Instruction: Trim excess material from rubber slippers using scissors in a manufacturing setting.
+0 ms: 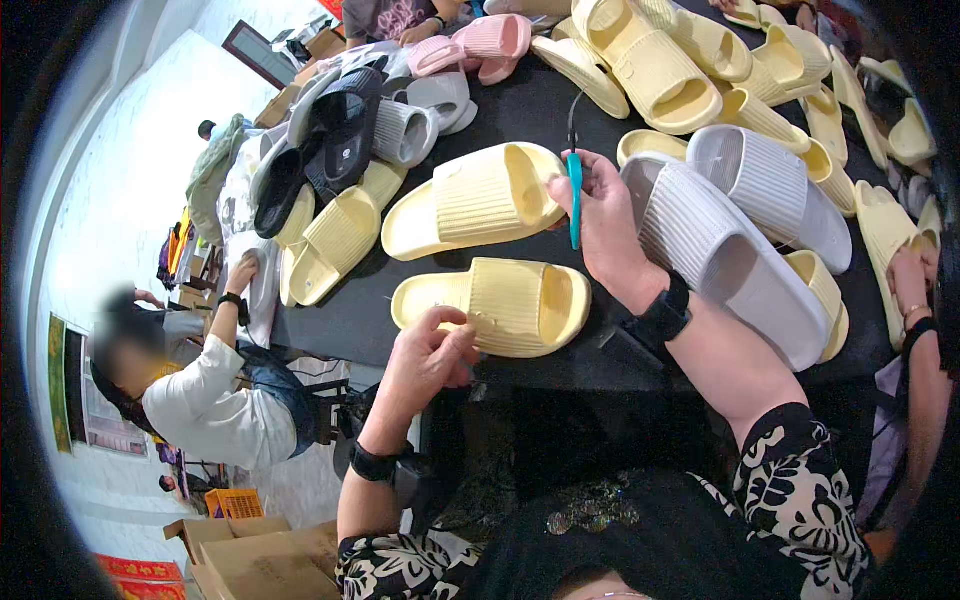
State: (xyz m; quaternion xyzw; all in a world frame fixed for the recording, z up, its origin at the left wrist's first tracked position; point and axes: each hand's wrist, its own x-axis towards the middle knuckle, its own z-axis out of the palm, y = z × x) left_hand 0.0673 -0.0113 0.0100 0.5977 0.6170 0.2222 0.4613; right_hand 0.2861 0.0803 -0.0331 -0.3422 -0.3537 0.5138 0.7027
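A pale yellow slide sandal point(500, 305) lies on the black table point(350, 320) just in front of me. My left hand point(430, 355) touches its near edge with fingertips pinched at the strap. A second pale yellow slide point(470, 200) lies behind it. My right hand point(600, 220) is raised between that slide and a grey-white slide point(720, 250), gripping a small teal-handled cutter point(575, 195) that points up. Both wrists wear black bands.
Piles of slides cover the table: yellow ones point(650, 60) at the back and right, pink point(480, 45), black point(340, 130) and grey at the back left. A seated person in white point(210, 400) works on the left. Another person's arm point(915, 330) shows on the right. Cardboard boxes point(260, 560) stand lower left.
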